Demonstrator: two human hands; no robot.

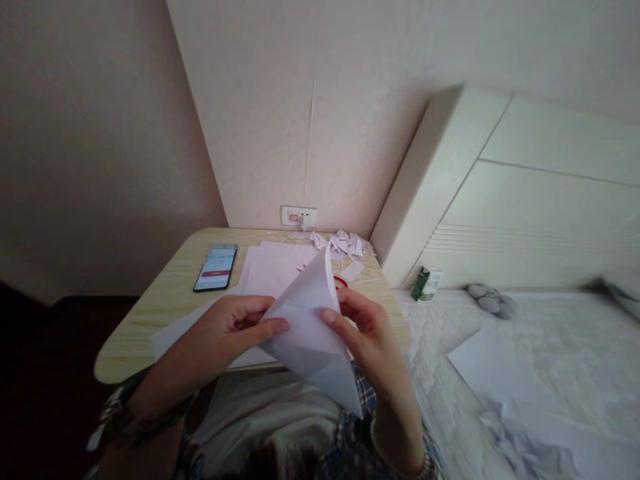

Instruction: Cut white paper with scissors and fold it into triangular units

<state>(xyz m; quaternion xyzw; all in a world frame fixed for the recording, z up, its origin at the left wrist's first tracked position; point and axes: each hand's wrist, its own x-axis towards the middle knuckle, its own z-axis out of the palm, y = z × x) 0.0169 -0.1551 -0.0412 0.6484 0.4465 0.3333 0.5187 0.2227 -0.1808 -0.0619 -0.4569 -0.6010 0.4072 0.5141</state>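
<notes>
Left hand (240, 327) and right hand (367, 327), both bare, grip a partly folded sheet of plain white paper (310, 323) between them. Each hand is closed in a pinch: the thumb lies flat on the face toward the viewer, and the fingers curl behind, where the paper partly hides them. The left hand has hold of the left edge, the right hand of the right side. The sheet is raised above the near part of a pale wood-grain table with rounded corners (127, 333); its upper end narrows to a point, and its lower corner hangs over the lap, near a blue plaid sleeve at the right.

On the table, beyond the left hand, lies a black-edged smartphone with a lit screen (216, 270). Flat white paper sheets (280, 257) lie beside it and extend beneath the hands. A red ring-shaped handle (341, 283) shows just behind the held sheet, partly covered. Near the far right corner is a cluster of small, pointed, folded white paper pieces (350, 244), with a small white paper rectangle (353, 271) nearer the viewer. A white wall socket (299, 217) with a plug in it is set just above the far table edge.

At right, a white quilted mattress (430, 333) bears a green-and-white carton (427, 283), a soft grey lobed object (493, 300) and a loose white sheet (490, 367), below a cream panelled headboard (530, 207).
</notes>
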